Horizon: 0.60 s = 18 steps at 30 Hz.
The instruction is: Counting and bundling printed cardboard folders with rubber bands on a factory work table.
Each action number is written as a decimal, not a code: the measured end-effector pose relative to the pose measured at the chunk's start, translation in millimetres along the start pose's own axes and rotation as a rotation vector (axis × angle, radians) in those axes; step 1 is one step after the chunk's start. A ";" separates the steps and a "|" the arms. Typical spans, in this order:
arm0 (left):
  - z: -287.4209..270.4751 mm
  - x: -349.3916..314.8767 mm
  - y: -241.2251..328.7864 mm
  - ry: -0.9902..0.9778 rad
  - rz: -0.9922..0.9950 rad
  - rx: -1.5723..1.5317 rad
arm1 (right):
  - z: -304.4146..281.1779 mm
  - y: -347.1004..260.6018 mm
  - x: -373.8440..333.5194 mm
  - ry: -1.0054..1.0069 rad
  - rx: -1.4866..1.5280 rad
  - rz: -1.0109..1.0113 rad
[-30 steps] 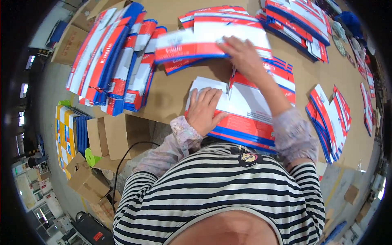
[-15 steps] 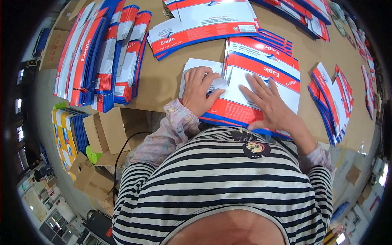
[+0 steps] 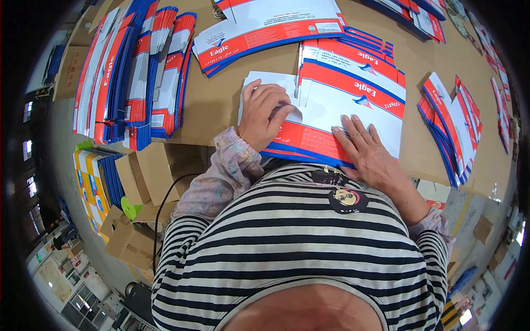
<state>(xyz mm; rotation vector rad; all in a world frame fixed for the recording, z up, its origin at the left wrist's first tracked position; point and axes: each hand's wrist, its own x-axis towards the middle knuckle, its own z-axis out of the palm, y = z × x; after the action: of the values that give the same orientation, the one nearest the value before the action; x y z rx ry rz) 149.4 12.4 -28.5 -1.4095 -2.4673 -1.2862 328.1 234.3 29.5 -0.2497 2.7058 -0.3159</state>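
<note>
In front of me, at the table's near edge, a flat red, white and blue printed carton blank [image 3: 337,121] lies on others like it. My left hand [image 3: 264,113] is at its left side, fingers curled and thumb bent in around a small white carton flap [image 3: 296,113] that bends upward. My right hand [image 3: 371,150] rests open on the carton's lower right part, palm down with the fingers stretched out. Beyond the carton, a fanned stack of similar blanks [image 3: 364,41] sticks out.
Bundles of folded cartons [image 3: 116,77] stand at the left of the brown table [image 3: 207,107]. More blanks [image 3: 276,27] lie at the far side, with another small pile [image 3: 452,121] at the right. Below on the left are opened brown boxes [image 3: 132,237] and a yellow-and-white stack [image 3: 91,187].
My right hand has slid down toward the carton's near edge. My left hand stays at the flap, its fingers more curled. The whole view has shifted slightly.
</note>
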 end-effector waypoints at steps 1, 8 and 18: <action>-0.4 -0.4 -0.9 -0.006 -0.011 0.007 | -1.3 -0.5 -1.5 -0.001 -0.005 0.000; -44.0 6.5 30.4 0.680 0.072 -0.089 | -60.2 13.1 -25.9 0.306 0.234 0.115; 6.8 -29.7 17.5 -0.066 -0.050 0.368 | -99.0 24.0 109.4 0.944 -0.002 -0.276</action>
<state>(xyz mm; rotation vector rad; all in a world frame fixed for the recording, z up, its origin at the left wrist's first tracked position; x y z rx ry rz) 182.1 0.3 -33.3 -1.3213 -2.6189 -0.7448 185.6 251.5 71.4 -0.6012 3.5964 -0.6402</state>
